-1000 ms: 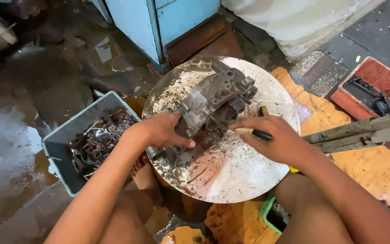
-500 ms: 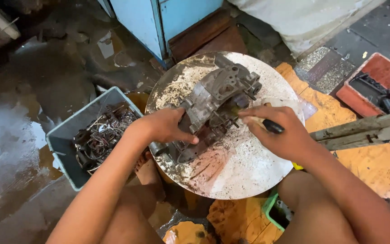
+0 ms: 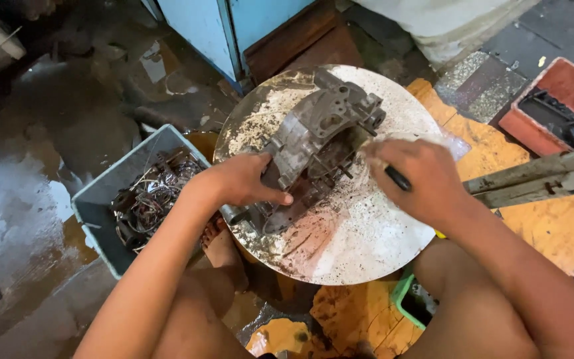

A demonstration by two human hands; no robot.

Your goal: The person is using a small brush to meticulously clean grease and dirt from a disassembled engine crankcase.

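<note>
Engine casing [image 3: 320,136]: grey cast-metal block, greasy, lies tilted on the round metal tabletop [image 3: 367,246] — near end low by the left hand, far end raised toward the top of the disc.
Change since a second ago: the casing has swung round a little, its far end now farther up and right; the right hand has come in from the disc's edge to the casing's right flank. Judged — the work has passed from steadying to acting on the part.
Left hand [image 3: 240,179]: fingers curled over the casing's lower left edge, thumb [image 3: 275,197] pressed flat on its face; a firm hold, hand closed on the metal.
Right hand [image 3: 413,179]: closed around a slim black-handled tool [image 3: 398,178]; the tip is hidden behind the fingers and blurred, so contact with the casing cannot be told.
Casing relative to fingers: between the two hands — touching the left fingers, just beside the right knuckles.
Surroundings: grey plastic bin [image 3: 94,206] of tangled metal scrap and wire left of the disc; red tray [image 3: 559,86] with dark parts at upper right; blue cabinet [image 3: 234,26] behind; wet floor.
</note>
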